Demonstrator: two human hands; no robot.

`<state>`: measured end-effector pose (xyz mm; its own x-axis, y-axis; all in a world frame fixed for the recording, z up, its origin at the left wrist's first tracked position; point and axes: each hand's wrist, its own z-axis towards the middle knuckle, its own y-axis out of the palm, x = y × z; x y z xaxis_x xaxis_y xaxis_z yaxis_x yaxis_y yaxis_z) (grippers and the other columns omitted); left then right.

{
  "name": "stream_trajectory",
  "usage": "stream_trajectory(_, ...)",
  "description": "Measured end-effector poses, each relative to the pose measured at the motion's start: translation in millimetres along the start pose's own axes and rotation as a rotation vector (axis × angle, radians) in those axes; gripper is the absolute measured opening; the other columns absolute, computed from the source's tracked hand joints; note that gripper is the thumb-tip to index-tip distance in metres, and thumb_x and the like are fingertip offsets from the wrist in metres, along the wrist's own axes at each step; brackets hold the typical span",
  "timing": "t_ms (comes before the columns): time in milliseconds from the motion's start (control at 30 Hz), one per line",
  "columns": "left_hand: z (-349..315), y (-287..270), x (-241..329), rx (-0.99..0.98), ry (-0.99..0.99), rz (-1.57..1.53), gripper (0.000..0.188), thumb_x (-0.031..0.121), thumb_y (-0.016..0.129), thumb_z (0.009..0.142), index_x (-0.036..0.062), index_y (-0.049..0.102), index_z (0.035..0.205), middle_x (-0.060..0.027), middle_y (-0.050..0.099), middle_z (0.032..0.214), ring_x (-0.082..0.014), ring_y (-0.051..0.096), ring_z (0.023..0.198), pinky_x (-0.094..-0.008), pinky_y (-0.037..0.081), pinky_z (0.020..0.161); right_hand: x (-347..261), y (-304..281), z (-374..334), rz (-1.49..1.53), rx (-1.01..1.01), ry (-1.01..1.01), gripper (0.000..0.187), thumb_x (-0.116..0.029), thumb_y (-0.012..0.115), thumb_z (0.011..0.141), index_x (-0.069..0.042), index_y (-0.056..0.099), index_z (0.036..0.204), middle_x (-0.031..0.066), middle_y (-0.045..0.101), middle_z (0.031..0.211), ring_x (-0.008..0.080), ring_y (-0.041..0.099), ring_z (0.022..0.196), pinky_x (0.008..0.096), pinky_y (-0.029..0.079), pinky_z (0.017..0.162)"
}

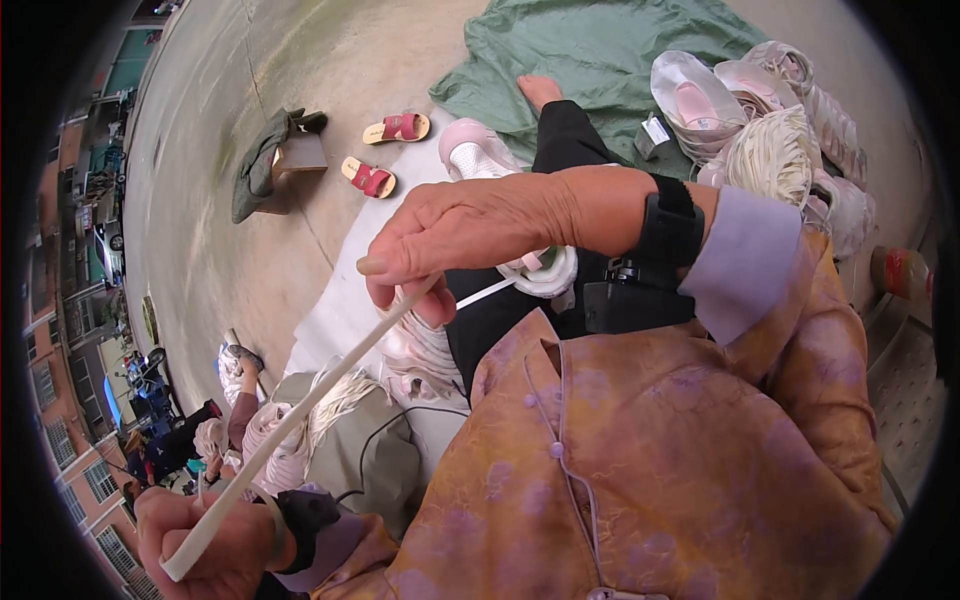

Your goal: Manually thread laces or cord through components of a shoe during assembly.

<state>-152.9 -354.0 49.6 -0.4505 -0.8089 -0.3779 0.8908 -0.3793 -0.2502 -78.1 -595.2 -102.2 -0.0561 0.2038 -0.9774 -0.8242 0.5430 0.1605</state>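
My right hand (465, 235) is raised in the middle of the view and pinches a long flat white strip (300, 412) near its upper end. The strip runs down to the lower left, where my left hand (205, 545) grips its other end. A thinner white strand runs from my right fingers toward a white shoe piece (545, 272) on my lap. Both wrists wear black bands. I wear an orange patterned jacket (650, 460).
Bundles of white strips (335, 405) lie on a grey bag by my knees. A heap of pink and white shoe uppers (770, 120) sits upper right beside a green cloth (590, 50). Two red sandals (385, 150) and a cardboard box (300, 152) rest on the concrete. Another person crouches at left.
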Motion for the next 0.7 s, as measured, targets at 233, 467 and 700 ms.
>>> stream_trajectory(233,7.0,22.1,20.9,-0.474,0.207,0.079,0.02,0.01,0.048,0.09,-0.009,0.056,0.092,-0.0147,0.06,0.075,-0.0214,0.058,0.059,-0.0269,0.046,0.05,4.0,-53.8,-29.2,-0.322,-0.189,0.63,0.037,-0.034,0.052,0.082,0.003,0.059,0.08,0.0108,0.06,0.058,0.0185,0.054,0.04,0.0283,0.045,0.047)
stream_trajectory(467,0.9,71.3,54.9,-0.713,0.302,-0.282,0.013,0.001,0.055,0.082,-0.0065,0.056,0.092,-0.0153,0.055,0.066,-0.0281,0.051,0.05,-0.0337,0.039,0.045,60.3,-68.5,-42.5,-1.087,-0.256,0.562,0.024,-0.019,0.058,0.066,0.001,0.062,0.078,0.0176,0.062,0.075,0.032,0.062,0.073,0.0379,0.048,0.065)
stream_trajectory(700,-0.4,98.7,79.5,-0.871,0.303,-0.405,0.013,0.003,0.054,0.082,-0.0043,0.054,0.093,-0.013,0.052,0.064,-0.0266,0.047,0.048,-0.0342,0.035,0.044,106.5,-72.2,-48.5,-1.195,-0.16,0.492,0.025,-0.018,0.059,0.068,-0.004,0.061,0.088,0.0141,0.063,0.086,0.0313,0.061,0.084,0.0388,0.048,0.069)
